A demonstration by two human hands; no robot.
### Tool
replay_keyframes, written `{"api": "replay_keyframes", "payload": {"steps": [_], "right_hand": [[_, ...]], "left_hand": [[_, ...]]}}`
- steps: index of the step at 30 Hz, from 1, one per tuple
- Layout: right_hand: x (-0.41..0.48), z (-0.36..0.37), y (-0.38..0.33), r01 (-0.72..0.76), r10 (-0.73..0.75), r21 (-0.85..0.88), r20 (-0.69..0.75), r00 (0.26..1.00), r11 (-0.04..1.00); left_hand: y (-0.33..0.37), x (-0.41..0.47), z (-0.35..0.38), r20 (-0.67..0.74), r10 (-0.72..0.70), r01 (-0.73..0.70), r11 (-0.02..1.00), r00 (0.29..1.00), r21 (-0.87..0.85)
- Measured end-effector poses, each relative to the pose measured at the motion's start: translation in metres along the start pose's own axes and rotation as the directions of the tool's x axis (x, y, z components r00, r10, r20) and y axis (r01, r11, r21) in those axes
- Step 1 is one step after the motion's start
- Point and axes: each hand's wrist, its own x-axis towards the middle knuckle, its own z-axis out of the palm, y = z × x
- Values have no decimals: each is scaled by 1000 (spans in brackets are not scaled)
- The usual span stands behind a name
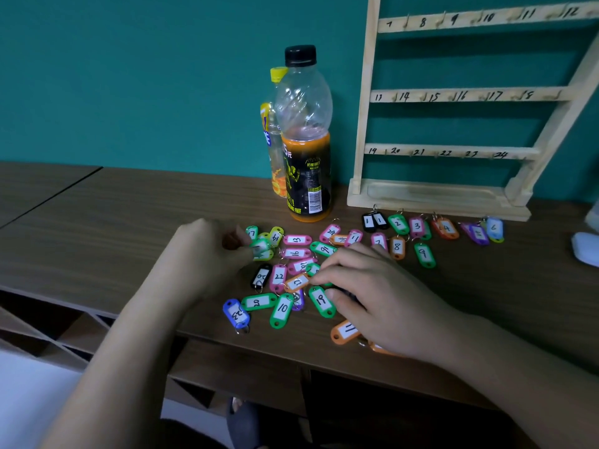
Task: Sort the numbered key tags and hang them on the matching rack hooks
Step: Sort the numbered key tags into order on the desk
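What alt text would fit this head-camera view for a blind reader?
A person's left hand and right hand sort colourful numbered key tags scattered on a brown desk. Behind stand a wooden rack with bare numbered hooks and two drink bottles.

It looked like an office or a study, though which could not be told. A long desk (97, 202) with a dark wood-grain top stood against a plain teal wall (129, 76), and a second top (32, 179) butted against it at the left. Below the front edge were open cubbies (58, 328) with slanted dividers. Two drink bottles (304, 140) stood at the back of the desk, beside a bare wooden rack (453, 95) with hand-written numbers. Coloured tags (295, 239) lay scattered on the desk. At the right edge lay a white rounded object (586, 247), possibly a mouse.
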Motion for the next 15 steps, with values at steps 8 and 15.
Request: {"api": "replay_keyframes", "payload": {"steps": [8,15], "right_hand": [[4,-1,-2,-34,35,23,-63,997,999],[7,-1,-8,-80,101,138,-155,983,987]], "left_hand": [[11,-9,0,160,149,-76,918,976,-389],[21,-15,0,251,224,-90,886,942,-454]]}}
